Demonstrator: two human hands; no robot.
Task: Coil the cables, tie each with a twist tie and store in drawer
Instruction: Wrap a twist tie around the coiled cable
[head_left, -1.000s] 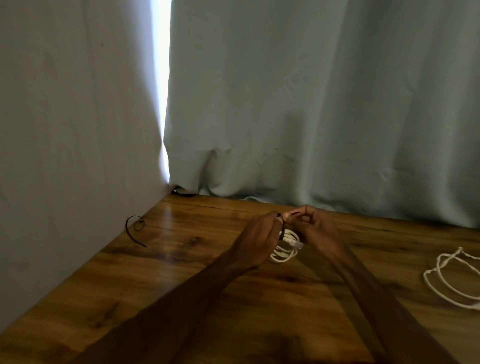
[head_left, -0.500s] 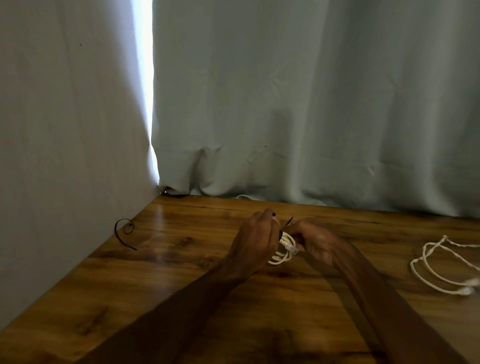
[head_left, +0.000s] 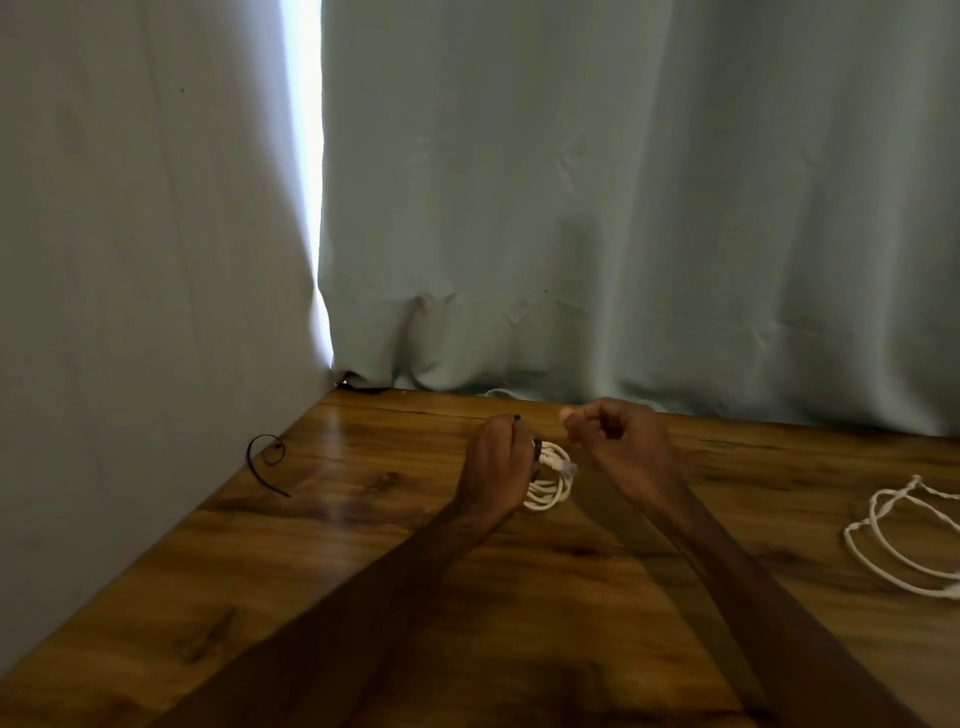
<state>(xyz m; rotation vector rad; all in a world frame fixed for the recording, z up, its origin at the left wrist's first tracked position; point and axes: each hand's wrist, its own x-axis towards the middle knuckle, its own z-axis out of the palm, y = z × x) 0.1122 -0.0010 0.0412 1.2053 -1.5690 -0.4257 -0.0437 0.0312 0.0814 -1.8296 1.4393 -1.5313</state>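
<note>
- Coiled cable (head_left: 551, 486): white, wound in several small loops, resting on the counter (head_left: 363, 597) towards its far edge, between your two hands; a connector end pokes out to your right
- Twist tie (head_left: 537, 446): black, wrapped over the upper part of the coil across its strands; one free end stands up at the tips of your left fingers
- Left hand (head_left: 493, 462): fingers curled round the left side of the coil, holding it against the counter
- Right hand (head_left: 618, 436): just right of the coil and a little above it, not touching it; fingers curled in, thumb against forefinger, and you cannot tell whether that pinch holds a tie end
- Relation to watch: the tie's wrapped part lies down and to the left of your right fingers; your left hand is the nearer but is busy steadying the coil, so the twisting most likely falls to the right
- Judged stage: first coil made, its tie not yet plainly closed
- Loose cable (head_left: 909, 540): white, in open loops at the right edge of view, well apart from both hands, untied
- Spare tie (head_left: 267, 460): black, curled, lying far to your left beside the curtain (head_left: 623, 208)
</note>
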